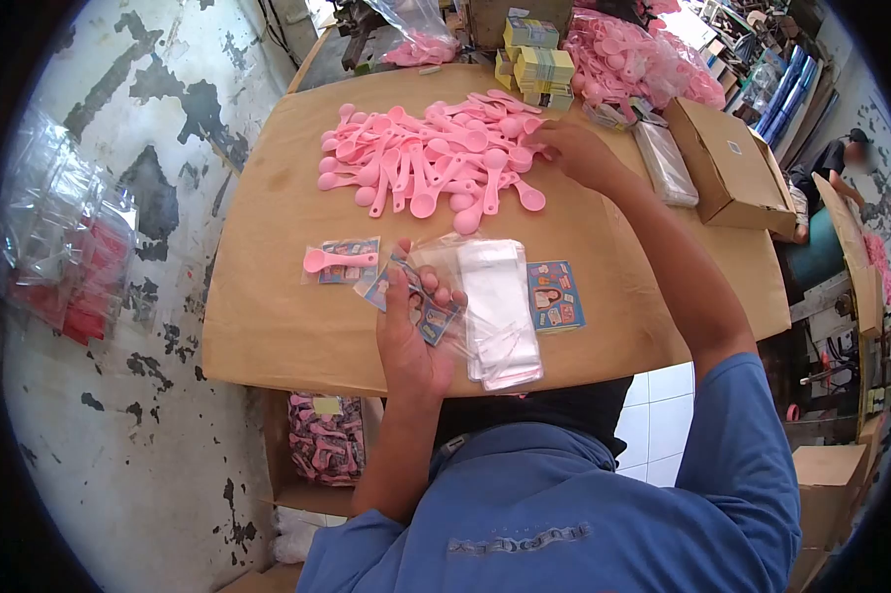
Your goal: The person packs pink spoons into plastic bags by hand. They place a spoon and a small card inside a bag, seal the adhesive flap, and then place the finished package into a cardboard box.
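Note:
In my left hand (414, 331) is a clear plastic bag with a blue printed card (432, 318) inside, fingers closed around it. My right hand (576, 153) reaches to the right edge of a heap of pink plastic spoons (431, 148). Its fingers are pinched at a pink spoon (532, 127), partly hidden by the hand. Beside my left hand lies a stack of clear plastic bags (497, 311). Another blue card (556, 295) rests to the right of that stack. To the left, a single pink spoon (342, 259) lies over a card in clear plastic.
Bundles of cards (542, 71) stand at the back. Large bags of pink spoons (633, 59) lie behind them. A cardboard box (722, 163) and a plastic-wrapped pack (666, 163) sit on the right. A box of packed spoons (325, 443) is below the table. Another person (829, 163) is far right.

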Demonstrator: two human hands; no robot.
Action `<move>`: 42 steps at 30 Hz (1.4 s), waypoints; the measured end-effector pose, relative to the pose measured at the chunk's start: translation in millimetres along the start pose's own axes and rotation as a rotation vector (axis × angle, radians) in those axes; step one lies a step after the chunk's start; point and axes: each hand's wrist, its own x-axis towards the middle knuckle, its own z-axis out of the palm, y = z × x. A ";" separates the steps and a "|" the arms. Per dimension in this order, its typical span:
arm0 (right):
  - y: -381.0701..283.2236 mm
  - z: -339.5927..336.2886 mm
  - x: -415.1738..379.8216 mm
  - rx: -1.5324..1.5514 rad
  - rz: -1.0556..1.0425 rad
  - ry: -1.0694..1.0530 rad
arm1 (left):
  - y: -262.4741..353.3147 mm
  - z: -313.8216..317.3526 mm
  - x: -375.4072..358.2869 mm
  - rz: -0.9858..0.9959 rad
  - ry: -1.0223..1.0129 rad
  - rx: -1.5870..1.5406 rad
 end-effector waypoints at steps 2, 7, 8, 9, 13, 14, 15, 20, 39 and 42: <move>8.6 5.9 2.3 0.034 -0.024 -0.072 | 6.5 -4.1 -2.6 0.012 0.016 0.033; -7.2 -7.5 -4.1 0.089 0.116 -0.176 | 19.7 -27.1 1.6 0.080 0.066 0.069; -7.2 -6.8 -7.8 0.064 0.074 -0.121 | 19.3 -28.2 4.2 0.085 0.066 0.065; -7.5 -6.7 -11.5 0.037 0.032 -0.065 | 18.0 -27.2 6.5 0.093 0.066 0.067; -16.6 -17.5 -23.9 0.229 0.167 0.057 | 14.1 -19.0 15.3 0.173 0.047 0.086; -22.1 -22.5 -26.7 0.350 0.226 0.120 | 14.3 -15.5 17.9 0.207 0.041 0.094; -31.7 -28.6 -29.6 0.474 0.285 0.179 | 14.4 -11.4 21.5 0.249 0.043 0.092; -139.0 -64.1 -66.9 0.959 0.566 -0.048 | 21.5 -5.1 31.8 0.411 0.106 0.084; -241.7 -30.7 -111.2 1.492 0.710 -0.030 | -24.2 12.9 18.5 0.099 -0.070 0.072; -245.9 -21.3 -111.7 1.355 0.684 0.114 | -29.9 18.0 15.2 0.009 -0.059 0.052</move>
